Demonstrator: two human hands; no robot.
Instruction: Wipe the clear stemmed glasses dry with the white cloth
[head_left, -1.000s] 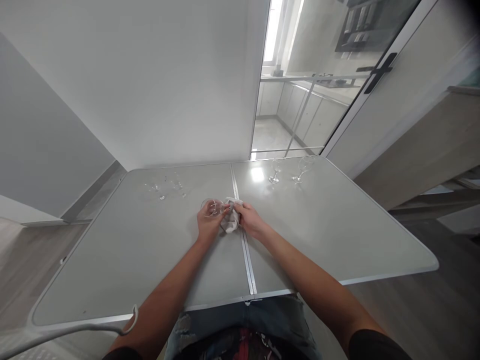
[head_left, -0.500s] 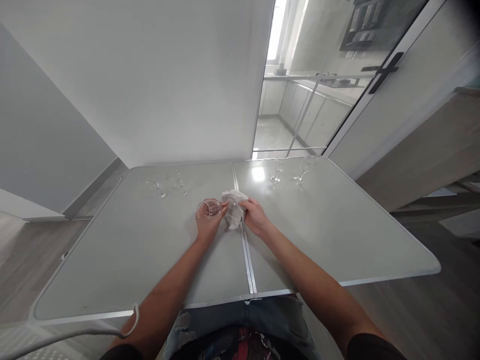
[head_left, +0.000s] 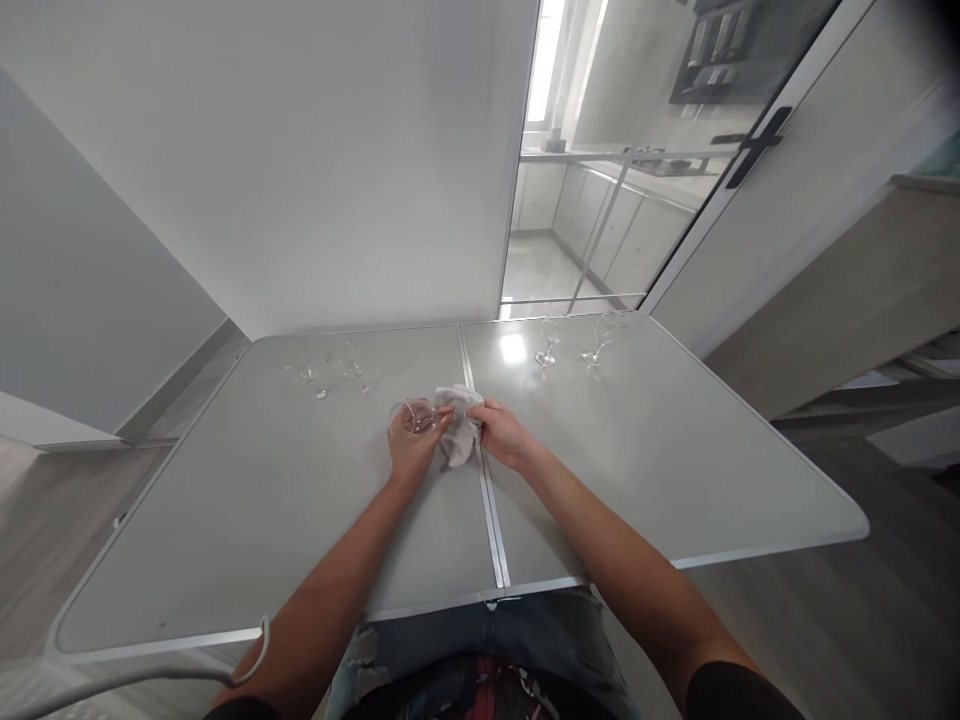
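My left hand (head_left: 411,446) is wrapped round the bowl of a clear wine glass (head_left: 409,413) held on its side over the middle of the grey folding table (head_left: 225,520). My right hand (head_left: 502,435) is closed on a white cloth (head_left: 455,432), which is bunched against the stem end of that glass. Both hands meet just left of the table's centre seam (head_left: 487,510).
Two clear glasses (head_left: 330,374) stand at the table's far left, and two stemmed glasses (head_left: 574,341) stand at the far right. A white wall rises behind the table, with a glass door (head_left: 675,150) to its right. A white cable loop (head_left: 255,655) hangs at the near left edge.
The hands, glass and cloth have shifted slightly left in view. The cloth has been worked about the glass's stem end and hangs a little lower than before.
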